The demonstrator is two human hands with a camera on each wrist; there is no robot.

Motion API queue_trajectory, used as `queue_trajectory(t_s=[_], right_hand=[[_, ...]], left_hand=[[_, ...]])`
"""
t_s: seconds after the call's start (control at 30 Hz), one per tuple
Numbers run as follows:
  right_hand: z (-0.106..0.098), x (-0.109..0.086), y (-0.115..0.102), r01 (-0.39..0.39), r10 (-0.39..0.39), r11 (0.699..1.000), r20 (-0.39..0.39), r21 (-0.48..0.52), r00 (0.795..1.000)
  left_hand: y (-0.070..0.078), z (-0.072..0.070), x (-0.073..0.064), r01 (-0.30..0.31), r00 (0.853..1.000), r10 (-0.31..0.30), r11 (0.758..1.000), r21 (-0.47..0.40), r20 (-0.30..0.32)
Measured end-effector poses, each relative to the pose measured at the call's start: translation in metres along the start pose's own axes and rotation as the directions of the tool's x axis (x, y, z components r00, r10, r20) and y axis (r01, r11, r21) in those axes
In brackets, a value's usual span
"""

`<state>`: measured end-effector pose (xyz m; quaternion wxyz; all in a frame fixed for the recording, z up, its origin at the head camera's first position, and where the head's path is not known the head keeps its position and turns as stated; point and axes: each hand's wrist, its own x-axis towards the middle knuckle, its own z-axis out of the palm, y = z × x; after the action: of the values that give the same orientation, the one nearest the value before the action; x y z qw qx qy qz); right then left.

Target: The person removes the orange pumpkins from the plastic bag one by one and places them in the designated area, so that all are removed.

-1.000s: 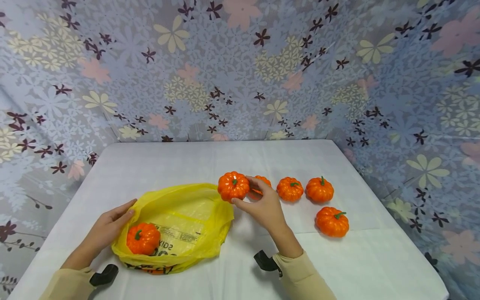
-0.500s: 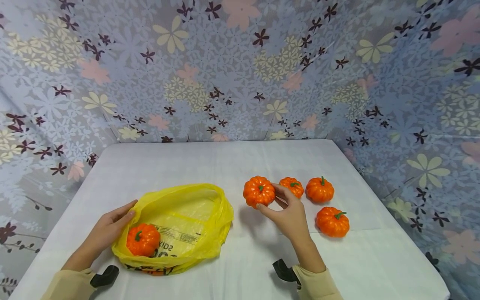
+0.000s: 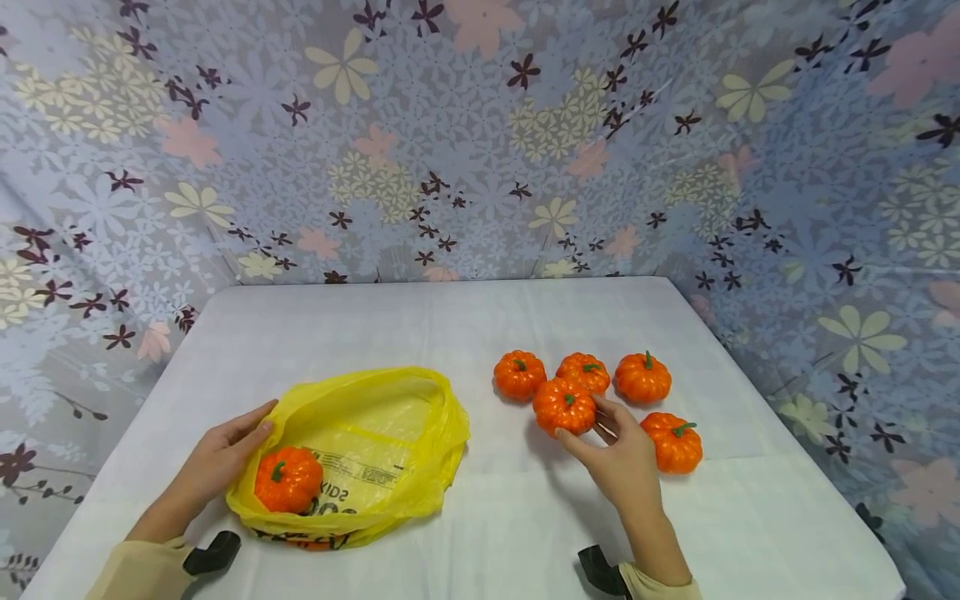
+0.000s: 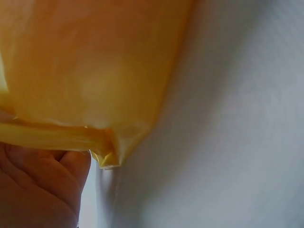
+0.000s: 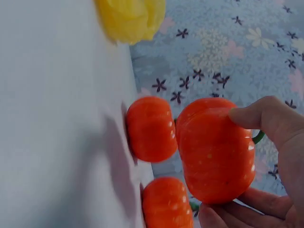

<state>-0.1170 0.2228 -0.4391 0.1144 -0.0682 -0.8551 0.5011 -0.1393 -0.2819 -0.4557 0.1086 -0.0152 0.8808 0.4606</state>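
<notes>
My right hand grips a small orange pumpkin with a green stem, thumb on one side and fingers on the other. In the right wrist view this held pumpkin hangs off the table, with a shadow on the cloth. At the left, my left hand pinches the rim of a yellow plastic bag that lies with its mouth open. One pumpkin sits inside the bag near that hand. The left wrist view shows the bag's side close up, over the palm.
Behind the held pumpkin stand a left pumpkin, a middle pumpkin and a right pumpkin. Another pumpkin stands nearer, partly behind the right hand. A white cloth covers the table; a flowered curtain hangs behind it.
My right hand has carried its pumpkin rightward and nearer, away from the bag. The left pumpkin of the back row, hidden before, now shows. The left hand and bag have stayed put.
</notes>
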Motion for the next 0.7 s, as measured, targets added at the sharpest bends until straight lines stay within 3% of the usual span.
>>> queue_trajectory(t_s=[0.3,0.7], right_hand=[[-0.013,-0.008,0.009,-0.109,0.109,0.984,-0.010,-0.139,0.994],[-0.017,-0.008,0.019,-0.154,0.165,0.944,0.016,-0.291,0.986]], left_hand=[[-0.001,0.002,0.000,0.000,1.000,0.000,1.000,0.005,-0.008],[-0.001,0.002,0.000,0.003,1.000,-0.003,1.000,0.017,-0.002]])
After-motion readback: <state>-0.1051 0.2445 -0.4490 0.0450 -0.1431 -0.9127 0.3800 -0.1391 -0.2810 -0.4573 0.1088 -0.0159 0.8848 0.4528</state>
